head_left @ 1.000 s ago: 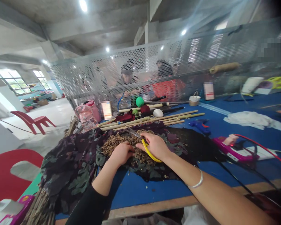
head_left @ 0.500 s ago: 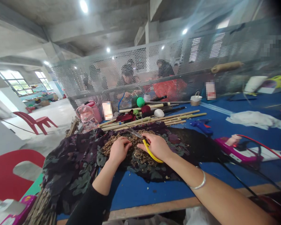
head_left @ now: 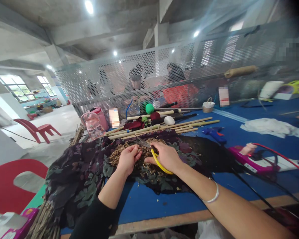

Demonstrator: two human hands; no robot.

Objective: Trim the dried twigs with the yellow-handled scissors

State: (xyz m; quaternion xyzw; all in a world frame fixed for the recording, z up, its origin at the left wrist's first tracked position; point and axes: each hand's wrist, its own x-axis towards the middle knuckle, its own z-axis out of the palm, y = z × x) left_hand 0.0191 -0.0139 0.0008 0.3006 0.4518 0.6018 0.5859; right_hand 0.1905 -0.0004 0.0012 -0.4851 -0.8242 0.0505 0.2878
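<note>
Yellow-handled scissors [head_left: 157, 160] are in my right hand [head_left: 167, 155], the blades pointing up and left over a heap of dried brown plant bits [head_left: 118, 153]. My left hand [head_left: 129, 158] hovers at the heap's near left side, thumb and fingertips pinched together. Whatever it pinches is too small to make out. The heap lies on a dark leaf-patterned cloth [head_left: 81, 172], which spreads over the blue table [head_left: 139, 202] and hangs past its left edge.
Bamboo sticks [head_left: 189, 125], a green ball [head_left: 149, 108] and a white ball [head_left: 169, 120] lie behind the cloth. To the right are a blue glue gun [head_left: 214, 134] and a magenta power strip [head_left: 251, 161]. A perforated metal screen [head_left: 149, 71] stands behind; people sit beyond it.
My left hand has lifted and turned slightly, its pinched fingers now nearer the scissor blades. The right hand has shifted only a little, still holding the scissors.
</note>
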